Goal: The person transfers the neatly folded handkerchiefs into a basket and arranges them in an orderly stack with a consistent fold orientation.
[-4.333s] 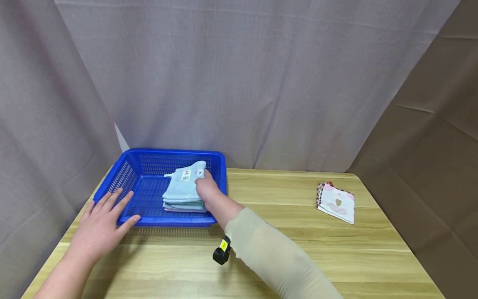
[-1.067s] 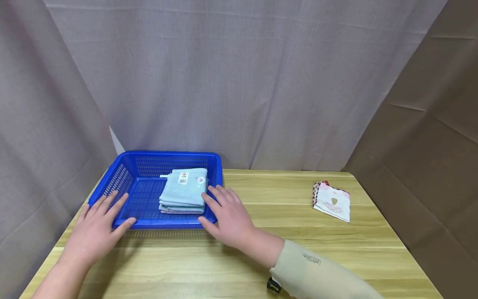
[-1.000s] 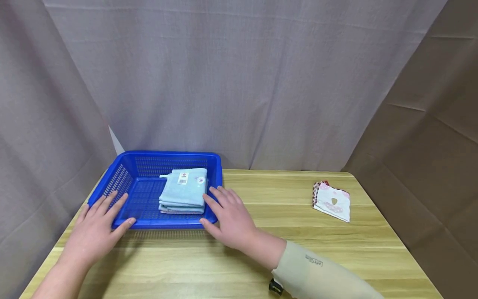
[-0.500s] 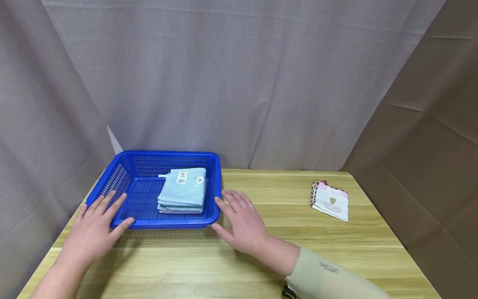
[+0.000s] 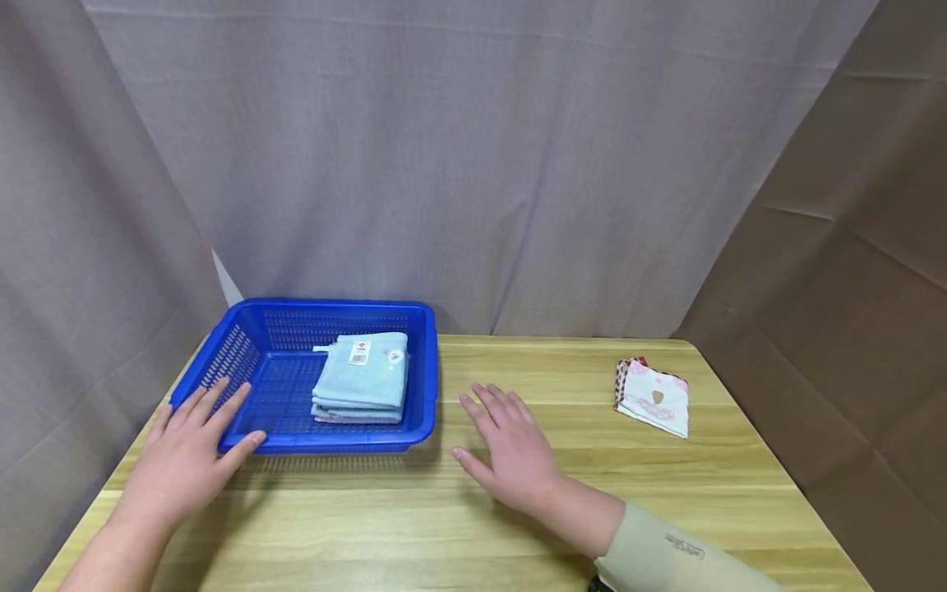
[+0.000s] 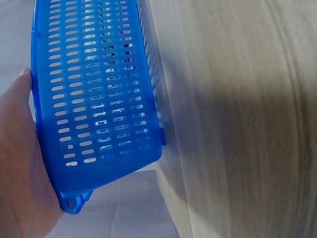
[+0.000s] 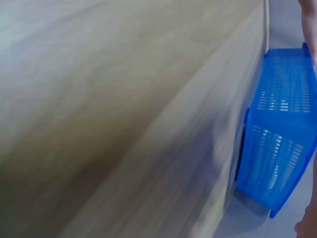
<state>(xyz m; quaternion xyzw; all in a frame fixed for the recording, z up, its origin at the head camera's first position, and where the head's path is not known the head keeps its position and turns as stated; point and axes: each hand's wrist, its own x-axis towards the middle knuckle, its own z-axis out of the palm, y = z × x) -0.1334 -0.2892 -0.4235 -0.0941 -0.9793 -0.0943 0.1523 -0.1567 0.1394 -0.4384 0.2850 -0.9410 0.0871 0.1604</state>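
Note:
A blue plastic basket with slotted walls stands on the table's left part. Inside, against its right side, lies a stack of folded towels, topped by a light blue towel with a white label. My left hand rests with spread fingers on the basket's front left corner; in the left wrist view the hand lies along the rim. To the right of the basket, my right hand is over the table, apart from the basket, fingers extended and holding nothing.
Farther right on the wooden table lies a small folded white cloth with pink patches, a brown-checked cloth edge showing at its left. A grey curtain hangs behind, and a brown panel borders the right side.
The right hand held the light blue towel at the stack, then let go and rested at the basket's front right corner. It has since moved right, off the basket. The left hand stays put.

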